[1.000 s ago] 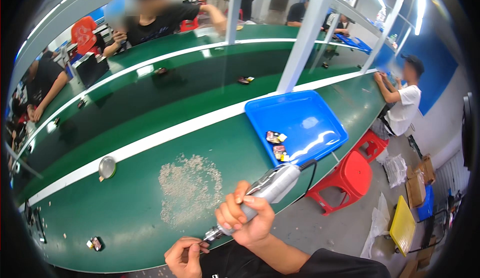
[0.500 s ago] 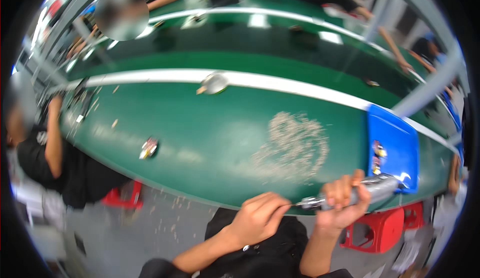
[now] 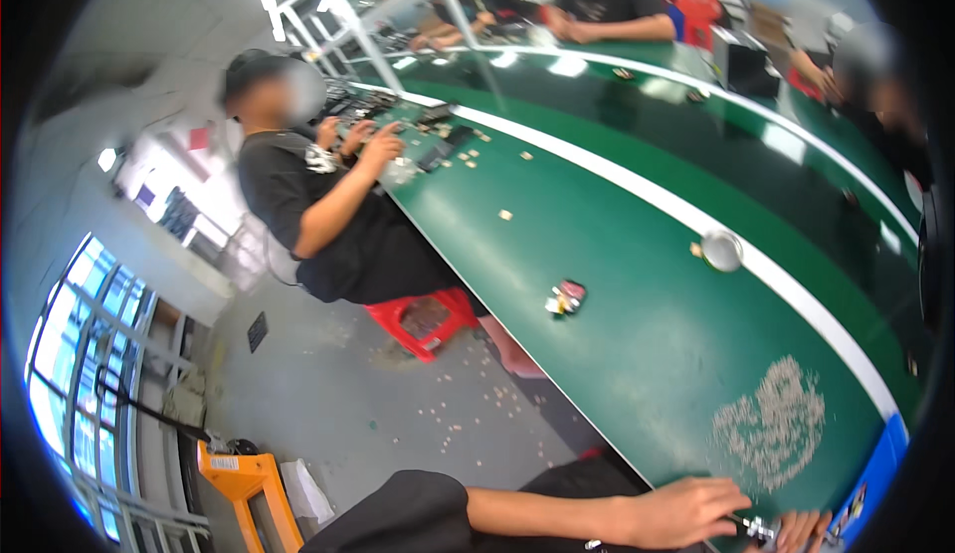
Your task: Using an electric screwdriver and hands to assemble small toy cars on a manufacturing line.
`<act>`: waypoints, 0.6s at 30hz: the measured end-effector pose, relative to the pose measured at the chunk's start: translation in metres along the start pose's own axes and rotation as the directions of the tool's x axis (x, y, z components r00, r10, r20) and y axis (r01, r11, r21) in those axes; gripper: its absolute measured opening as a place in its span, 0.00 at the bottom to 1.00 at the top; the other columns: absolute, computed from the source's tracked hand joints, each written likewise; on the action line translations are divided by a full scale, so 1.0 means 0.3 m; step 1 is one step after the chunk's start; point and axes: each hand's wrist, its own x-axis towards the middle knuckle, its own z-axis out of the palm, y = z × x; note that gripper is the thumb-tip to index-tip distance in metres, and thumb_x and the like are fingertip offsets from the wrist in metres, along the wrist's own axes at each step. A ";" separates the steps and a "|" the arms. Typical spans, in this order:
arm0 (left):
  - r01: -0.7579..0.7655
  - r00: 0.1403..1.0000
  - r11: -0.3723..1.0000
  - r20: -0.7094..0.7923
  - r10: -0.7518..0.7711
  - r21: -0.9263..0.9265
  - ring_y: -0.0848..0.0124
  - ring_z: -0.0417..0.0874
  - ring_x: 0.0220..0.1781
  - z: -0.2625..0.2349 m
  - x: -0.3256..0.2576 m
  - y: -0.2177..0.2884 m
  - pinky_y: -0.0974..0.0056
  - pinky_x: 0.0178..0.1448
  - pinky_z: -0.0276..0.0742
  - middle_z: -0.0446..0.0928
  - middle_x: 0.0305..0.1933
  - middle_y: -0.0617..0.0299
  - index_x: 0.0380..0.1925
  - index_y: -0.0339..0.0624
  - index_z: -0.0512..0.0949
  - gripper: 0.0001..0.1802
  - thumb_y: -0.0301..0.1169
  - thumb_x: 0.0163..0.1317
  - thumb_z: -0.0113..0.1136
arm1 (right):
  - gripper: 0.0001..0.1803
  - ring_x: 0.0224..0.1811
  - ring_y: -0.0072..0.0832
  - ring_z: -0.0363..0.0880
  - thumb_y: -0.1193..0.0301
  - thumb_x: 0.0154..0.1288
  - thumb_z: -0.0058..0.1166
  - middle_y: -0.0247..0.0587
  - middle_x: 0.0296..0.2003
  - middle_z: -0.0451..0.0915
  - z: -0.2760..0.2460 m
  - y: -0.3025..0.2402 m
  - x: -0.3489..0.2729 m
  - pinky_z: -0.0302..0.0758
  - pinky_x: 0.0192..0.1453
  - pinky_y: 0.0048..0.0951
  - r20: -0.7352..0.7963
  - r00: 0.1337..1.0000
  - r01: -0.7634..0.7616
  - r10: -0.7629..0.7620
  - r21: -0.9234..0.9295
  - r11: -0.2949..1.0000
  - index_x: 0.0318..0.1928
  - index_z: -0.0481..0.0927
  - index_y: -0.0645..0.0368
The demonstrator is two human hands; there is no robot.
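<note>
At the lower right, my right hand (image 3: pixel 804 531) is wrapped around a silver power screwdriver (image 3: pixel 761 529); most of the tool's body is hidden or beyond the picture's edge. My left hand (image 3: pixel 686 511) is closed beside the screwdriver's thin tip, fingers pressed together, and whatever they pinch is too small to make out. Just beyond both hands lies a spread heap of small pale pieces (image 3: pixel 776 424) on the green table (image 3: pixel 617 354). A blue tray (image 3: pixel 880 473) stands to the right of the heap, cut off by the rim.
A small red and white cluster of parts (image 3: pixel 567 298) and a round metal dish (image 3: pixel 722 251) lie farther along the table. At left a co-worker (image 3: pixel 318 175) sits on a red stool (image 3: pixel 423 324). An orange pallet truck (image 3: pixel 249 493) stands on the floor, where pale bits are scattered.
The view has swung to the left, so the hands, heap and tray appear farther right and lower. My right hand still grips the screwdriver, with my left hand at its tip.
</note>
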 end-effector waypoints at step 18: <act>-0.161 0.983 0.957 0.122 0.135 0.240 0.57 0.74 0.33 -0.095 0.217 -0.114 0.55 0.33 0.72 0.70 0.29 0.54 0.27 0.37 0.71 0.07 0.24 0.54 0.62 | 0.07 0.16 0.22 0.56 0.70 0.63 0.48 0.31 0.15 0.57 -0.064 -0.092 0.003 0.59 0.26 0.25 -0.159 0.978 0.138 -0.135 0.006 0.990 0.33 0.72 0.63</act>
